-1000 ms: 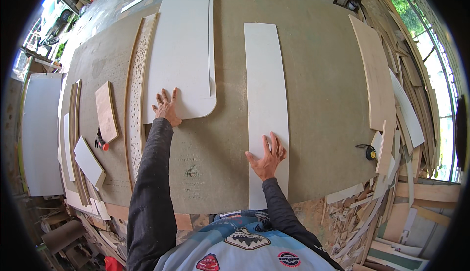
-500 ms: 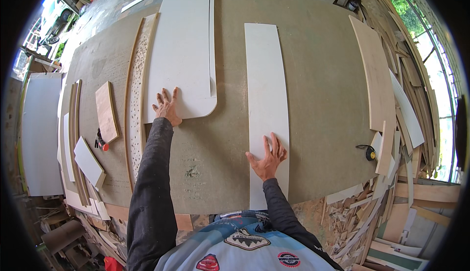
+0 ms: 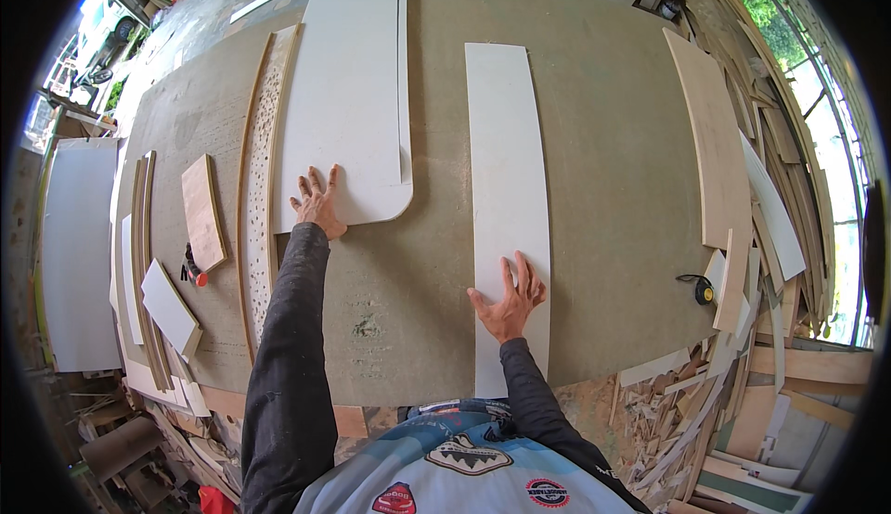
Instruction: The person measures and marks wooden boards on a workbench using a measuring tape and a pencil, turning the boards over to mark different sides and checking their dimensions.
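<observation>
My left hand (image 3: pixel 318 204) lies with fingers spread on the near left corner of a wide white panel (image 3: pixel 345 78). That panel has one rounded near corner, and a narrow strip runs along its right side. On the near part of a long white board (image 3: pixel 509 161) rests my right hand (image 3: pixel 509 301), thumb and fingers apart across its face. The board lies flat on the large grey-brown worktable (image 3: pixel 622 189), to the right of the panel and apart from it. Neither hand is wrapped around anything.
Left of the panel lie a speckled strip (image 3: pixel 264 124), a short wood board (image 3: pixel 203 212), a black-and-orange tool (image 3: pixel 196 268) and a white offcut (image 3: pixel 170 310). At the right are a tape measure (image 3: pixel 702 289), a long pale wood board (image 3: pixel 710 143) and piled scrap wood (image 3: pixel 789 152).
Both hands stay in the same places on the panel and the board. The whole view shifts only by a hair.
</observation>
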### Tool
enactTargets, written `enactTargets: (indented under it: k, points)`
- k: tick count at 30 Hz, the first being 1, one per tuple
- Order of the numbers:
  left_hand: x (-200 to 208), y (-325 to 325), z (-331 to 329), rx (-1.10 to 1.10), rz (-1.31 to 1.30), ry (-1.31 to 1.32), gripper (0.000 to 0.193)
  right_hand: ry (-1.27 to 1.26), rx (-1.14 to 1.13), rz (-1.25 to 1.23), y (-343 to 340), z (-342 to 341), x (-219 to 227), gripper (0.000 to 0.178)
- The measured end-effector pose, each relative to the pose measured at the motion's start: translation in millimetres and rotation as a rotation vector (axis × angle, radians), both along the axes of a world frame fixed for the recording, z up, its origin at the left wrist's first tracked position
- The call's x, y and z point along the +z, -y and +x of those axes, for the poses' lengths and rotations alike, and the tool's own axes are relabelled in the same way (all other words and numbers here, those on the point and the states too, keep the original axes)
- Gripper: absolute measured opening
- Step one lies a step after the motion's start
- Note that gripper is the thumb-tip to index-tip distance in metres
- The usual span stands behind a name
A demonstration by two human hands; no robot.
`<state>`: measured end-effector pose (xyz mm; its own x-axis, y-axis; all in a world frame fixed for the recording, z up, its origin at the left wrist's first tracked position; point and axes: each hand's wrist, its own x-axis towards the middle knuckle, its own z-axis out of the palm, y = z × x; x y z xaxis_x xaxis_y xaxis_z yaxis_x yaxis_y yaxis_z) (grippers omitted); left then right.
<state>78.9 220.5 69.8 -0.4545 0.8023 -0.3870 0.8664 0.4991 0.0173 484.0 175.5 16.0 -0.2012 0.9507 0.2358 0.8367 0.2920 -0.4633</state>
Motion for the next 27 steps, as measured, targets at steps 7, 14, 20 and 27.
enactTargets:
  k: [7,14,20,27]
  points:
    - [-1,1,-1,-0.010,0.005,-0.005,0.130,-0.006,-0.005,0.010,0,-2,3,0.077]
    - [1,-1,-2,-0.034,-0.025,-0.022,0.131,-0.032,-0.011,0.001,-2,-5,6,0.076]
    - [11,-6,-18,-0.105,-0.109,0.061,0.143,-0.098,-0.024,0.002,-3,-3,-2,0.067]
    - [-3,-2,-33,-0.172,-0.025,0.136,0.150,-0.249,-0.037,-0.110,-59,1,-3,0.043]
